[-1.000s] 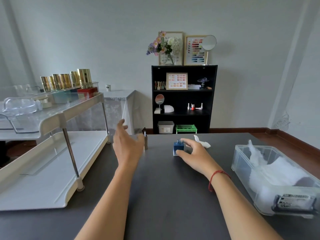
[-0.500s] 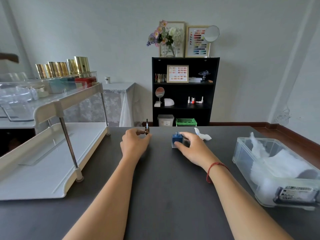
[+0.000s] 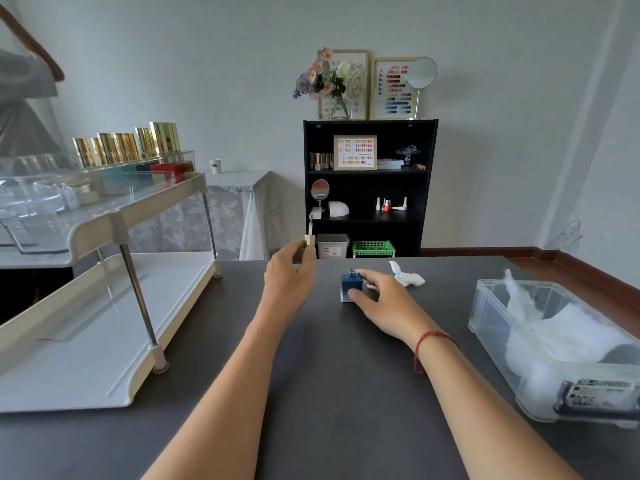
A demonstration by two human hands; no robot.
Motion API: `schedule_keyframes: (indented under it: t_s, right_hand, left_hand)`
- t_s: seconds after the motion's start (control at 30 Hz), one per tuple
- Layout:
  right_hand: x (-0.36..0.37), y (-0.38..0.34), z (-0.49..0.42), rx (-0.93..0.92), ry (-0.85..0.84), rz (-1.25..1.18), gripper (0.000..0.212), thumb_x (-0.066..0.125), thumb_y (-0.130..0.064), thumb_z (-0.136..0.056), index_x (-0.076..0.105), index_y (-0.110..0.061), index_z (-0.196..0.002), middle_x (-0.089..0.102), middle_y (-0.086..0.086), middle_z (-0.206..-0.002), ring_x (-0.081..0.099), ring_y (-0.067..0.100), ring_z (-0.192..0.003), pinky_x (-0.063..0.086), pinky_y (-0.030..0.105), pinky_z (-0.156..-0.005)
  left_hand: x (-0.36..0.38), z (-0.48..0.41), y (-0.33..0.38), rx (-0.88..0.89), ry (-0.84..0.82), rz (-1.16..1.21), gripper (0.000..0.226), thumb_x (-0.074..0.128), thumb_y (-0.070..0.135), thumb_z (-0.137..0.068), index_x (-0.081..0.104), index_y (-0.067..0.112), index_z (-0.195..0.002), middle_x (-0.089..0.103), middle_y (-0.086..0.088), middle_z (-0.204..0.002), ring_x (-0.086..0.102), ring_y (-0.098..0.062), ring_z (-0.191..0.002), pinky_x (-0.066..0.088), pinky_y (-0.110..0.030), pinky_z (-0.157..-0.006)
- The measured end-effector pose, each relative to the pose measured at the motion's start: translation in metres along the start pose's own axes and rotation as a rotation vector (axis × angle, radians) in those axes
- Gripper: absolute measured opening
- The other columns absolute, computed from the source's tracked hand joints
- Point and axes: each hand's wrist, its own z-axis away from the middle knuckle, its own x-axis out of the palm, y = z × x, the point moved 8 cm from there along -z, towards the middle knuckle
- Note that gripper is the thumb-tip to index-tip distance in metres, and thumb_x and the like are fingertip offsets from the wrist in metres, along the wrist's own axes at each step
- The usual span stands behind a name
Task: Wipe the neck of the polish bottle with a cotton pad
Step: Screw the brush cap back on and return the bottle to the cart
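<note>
- the left hand (image 3: 289, 282) is lifted off the table (image 3: 329, 393); its thumb and fingers pinch the small cap (image 3: 309, 240), with the brush sticking up
- the right hand (image 3: 377, 299) is down on the table; its fingers and thumb curl round the blue polish bottle (image 3: 347, 283), which stands up straight just beside the left hand, on its inner side
- the bottle's neck (image 3: 352, 271) is bare and open, poking up over the right thumb
- the cotton pad (image 3: 407, 277) lies crumpled on the table just past the right hand's fingers; no hand holds it; i cannot tell if the neck has been wiped yet
- to wipe well, i think one hand must keep the bottle tight so it does not tip; the other needs to be free for the pad; so the cap should go down first, brush kept off the table so it makes no mess
- then fold the pad round the neck and turn it gently; do not push hard sideways
- the clear box (image 3: 519, 284) of white cotton sits well out from the right hand, near the table's right edge; mind the elbow there
- the white rack (image 3: 86, 341) stands well out from the left hand; its metal leg is the near thing to bump
- between the two arms and toward the body the dark table is bare; that is good room to work
</note>
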Motion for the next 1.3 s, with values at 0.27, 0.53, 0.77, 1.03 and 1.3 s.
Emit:
schedule_keyframes:
  t_s: [0.27,0.53,0.77,1.03,1.3]
  right_hand:
    - [0.003,-0.003,0.001,-0.018,-0.021,-0.010,0.043,0.053,-0.029,-0.093,0.048,-0.028,-0.136,0.052,-0.002,-0.139,0.045,0.020,-0.131,0.036,0.035,-0.107]
    - [0.003,-0.003,0.001,-0.016,-0.023,-0.020,0.046,0.053,-0.029,-0.093,0.045,-0.027,-0.139,0.047,-0.006,-0.144,0.039,0.018,-0.136,0.031,0.035,-0.112]
    - [0.003,-0.003,0.001,-0.001,-0.019,-0.009,0.046,0.053,-0.031,-0.092,0.045,-0.028,-0.138,0.049,-0.005,-0.143,0.040,0.019,-0.135,0.033,0.036,-0.110]
    - [0.006,-0.010,0.002,-0.023,-0.018,0.035,0.044,0.052,-0.032,-0.092,0.049,-0.027,-0.135,0.053,-0.003,-0.138,0.045,0.019,-0.130,0.034,0.034,-0.108]
    - [0.006,-0.016,0.005,-0.053,-0.017,0.062,0.042,0.053,-0.032,-0.093,0.051,-0.026,-0.134,0.054,-0.003,-0.138,0.045,0.019,-0.130,0.031,0.033,-0.109]
  left_hand:
    - [0.000,0.000,0.009,0.060,0.017,0.079,0.016,0.058,0.032,-0.092,0.057,0.021,-0.103,0.059,0.008,-0.083,0.052,-0.007,-0.070,0.041,-0.013,-0.062]
    - [-0.005,0.001,0.016,0.100,0.064,0.120,0.011,0.063,0.024,-0.089,0.064,0.016,-0.098,0.069,0.003,-0.095,0.061,0.000,-0.079,0.045,-0.010,-0.070]
    - [-0.014,0.005,0.028,0.168,0.167,0.178,0.022,0.064,0.019,-0.090,0.054,0.021,-0.109,0.066,0.008,-0.093,0.061,0.001,-0.089,0.041,0.000,-0.070]
    - [-0.022,0.009,0.038,0.261,0.233,0.197,0.028,0.066,0.017,-0.089,0.059,0.020,-0.116,0.068,0.012,-0.088,0.062,0.005,-0.090,0.042,0.000,-0.074]
    - [-0.006,0.015,0.044,0.316,0.110,0.082,0.030,0.065,0.013,-0.090,0.060,0.019,-0.118,0.066,0.012,-0.088,0.055,0.022,-0.088,0.034,0.007,-0.076]
